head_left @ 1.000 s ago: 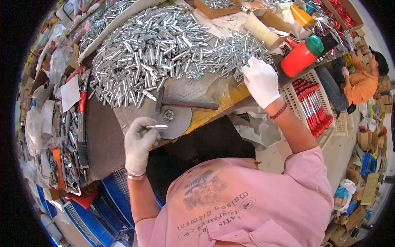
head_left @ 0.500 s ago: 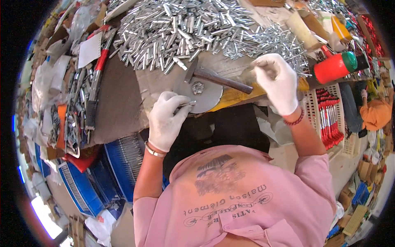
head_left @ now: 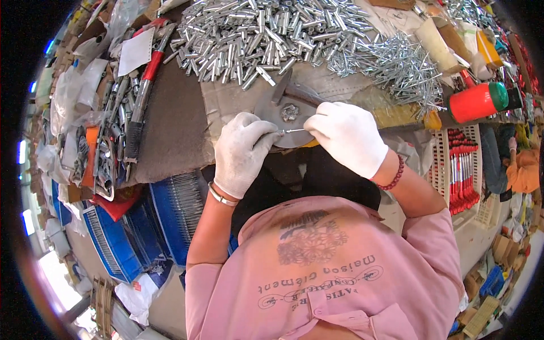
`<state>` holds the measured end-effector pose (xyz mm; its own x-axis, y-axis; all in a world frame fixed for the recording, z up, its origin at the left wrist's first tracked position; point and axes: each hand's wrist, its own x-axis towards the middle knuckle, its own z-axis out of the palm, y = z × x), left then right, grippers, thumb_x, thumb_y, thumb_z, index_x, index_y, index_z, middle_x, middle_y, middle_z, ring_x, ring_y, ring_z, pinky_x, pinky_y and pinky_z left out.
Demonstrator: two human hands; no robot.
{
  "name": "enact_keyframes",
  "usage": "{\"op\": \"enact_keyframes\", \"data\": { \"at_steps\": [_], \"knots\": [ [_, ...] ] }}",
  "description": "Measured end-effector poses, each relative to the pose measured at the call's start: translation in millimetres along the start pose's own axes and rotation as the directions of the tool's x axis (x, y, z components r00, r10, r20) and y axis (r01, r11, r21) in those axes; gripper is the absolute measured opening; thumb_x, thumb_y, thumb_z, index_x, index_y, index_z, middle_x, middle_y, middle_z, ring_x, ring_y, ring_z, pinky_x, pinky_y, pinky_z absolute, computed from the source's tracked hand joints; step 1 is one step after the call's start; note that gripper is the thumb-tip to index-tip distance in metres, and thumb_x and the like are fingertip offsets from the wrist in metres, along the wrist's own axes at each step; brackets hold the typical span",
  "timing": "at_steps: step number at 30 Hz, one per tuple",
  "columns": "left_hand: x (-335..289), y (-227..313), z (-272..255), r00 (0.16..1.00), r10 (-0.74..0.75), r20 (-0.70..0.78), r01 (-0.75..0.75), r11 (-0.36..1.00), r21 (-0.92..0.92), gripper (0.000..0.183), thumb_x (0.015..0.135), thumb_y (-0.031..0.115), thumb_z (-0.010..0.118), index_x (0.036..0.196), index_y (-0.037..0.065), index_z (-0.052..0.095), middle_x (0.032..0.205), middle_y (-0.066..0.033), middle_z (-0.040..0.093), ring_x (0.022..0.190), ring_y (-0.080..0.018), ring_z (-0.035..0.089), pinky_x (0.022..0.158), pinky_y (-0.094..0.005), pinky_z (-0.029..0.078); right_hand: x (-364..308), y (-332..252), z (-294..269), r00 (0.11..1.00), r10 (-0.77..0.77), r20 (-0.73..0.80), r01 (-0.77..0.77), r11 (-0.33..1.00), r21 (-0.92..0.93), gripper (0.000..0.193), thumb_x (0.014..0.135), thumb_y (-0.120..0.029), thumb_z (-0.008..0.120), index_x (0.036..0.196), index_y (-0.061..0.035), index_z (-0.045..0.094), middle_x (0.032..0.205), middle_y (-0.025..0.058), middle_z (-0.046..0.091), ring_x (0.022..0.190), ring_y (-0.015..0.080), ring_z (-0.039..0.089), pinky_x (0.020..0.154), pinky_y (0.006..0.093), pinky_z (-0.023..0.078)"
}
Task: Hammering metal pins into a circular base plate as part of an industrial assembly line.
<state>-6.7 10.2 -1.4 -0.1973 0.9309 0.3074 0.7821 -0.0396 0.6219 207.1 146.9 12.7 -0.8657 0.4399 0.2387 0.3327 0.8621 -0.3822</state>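
My white-gloved left hand pinches a small silver metal piece, mostly covered by the fingers. From the right, my gloved right hand holds a thin metal pin in a closed pinch, its free end meeting the piece at the left fingertips. Whether the pin sits inside the piece or only touches it, I cannot tell. Just beyond the hands lies a round grey metal plate with a lumpy silver object on it. A hammer rests across the plate, its handle end behind my right hand.
A heap of short silver tubes covers the far bench, beside a pile of thin pins. Tools crowd the left. A red bottle with a green cap and a crate of red-handled tools are at right.
My right hand has come down and left to meet the left hand, bringing a thin pin to the metal piece. The left hand still pinches its piece.
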Motion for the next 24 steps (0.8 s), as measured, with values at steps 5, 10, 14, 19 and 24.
{"op": "enact_keyframes", "data": {
  "at_steps": [5,10,14,19,24],
  "knots": [
    [0.8,-3.2,-1.3,1.000,0.005,0.019,-0.005,0.999,-0.039,0.014,0.081,0.010,0.085,0.094,0.009,0.080,0.091,-0.0097,0.068,0.089,-0.0312,0.069,0.078,-0.0412,0.055,5.3,-2.3,4.6,0.994,-0.090,-0.069,0.079,0.987,-0.138,0.005,0.082,-0.013,0.074,0.085,-0.0154,0.071,0.088,0.0023,0.062,0.088,0.0245,0.066,0.078,0.0380,0.055],
    [-1.5,-6.5,0.9,1.000,0.023,0.019,-0.022,0.999,-0.030,0.015,0.082,0.011,0.085,0.096,0.009,0.080,0.091,-0.0097,0.069,0.087,-0.0315,0.070,0.077,-0.0415,0.055,4.5,0.9,7.8,0.992,-0.084,-0.089,0.076,0.993,-0.092,0.005,0.083,-0.013,0.074,0.086,-0.0157,0.072,0.087,0.0019,0.062,0.088,0.0242,0.065,0.080,0.0378,0.054],
    [-3.9,-5.2,1.9,0.998,0.063,-0.016,-0.062,0.997,0.041,0.015,0.084,0.012,0.084,0.098,0.011,0.080,0.092,-0.0094,0.069,0.086,-0.0317,0.071,0.074,-0.0419,0.056,5.3,1.9,8.9,0.994,-0.077,-0.075,0.072,0.995,-0.067,0.004,0.085,-0.012,0.073,0.087,-0.0155,0.073,0.087,0.0023,0.062,0.088,0.0246,0.066,0.081,0.0383,0.055],
    [-6.2,-7.8,6.1,0.996,0.076,-0.038,-0.074,0.995,0.065,0.014,0.085,0.014,0.084,0.098,0.011,0.080,0.092,-0.0093,0.070,0.086,-0.0320,0.071,0.072,-0.0420,0.056,4.1,4.9,9.8,0.995,-0.094,-0.043,0.092,0.994,-0.064,0.006,0.086,-0.012,0.071,0.090,-0.0153,0.074,0.088,0.0034,0.062,0.089,0.0254,0.066,0.081,0.0391,0.055],
    [-6.0,-8.1,6.2,0.995,0.093,-0.042,-0.091,0.995,0.049,0.014,0.085,0.013,0.084,0.099,0.011,0.080,0.092,-0.0094,0.069,0.086,-0.0322,0.070,0.073,-0.0423,0.056,3.6,3.3,11.2,0.995,-0.096,-0.038,0.094,0.994,-0.048,0.008,0.086,-0.011,0.071,0.092,-0.0150,0.074,0.090,0.0040,0.062,0.090,0.0260,0.066,0.082,0.0397,0.055]
  ]
}}
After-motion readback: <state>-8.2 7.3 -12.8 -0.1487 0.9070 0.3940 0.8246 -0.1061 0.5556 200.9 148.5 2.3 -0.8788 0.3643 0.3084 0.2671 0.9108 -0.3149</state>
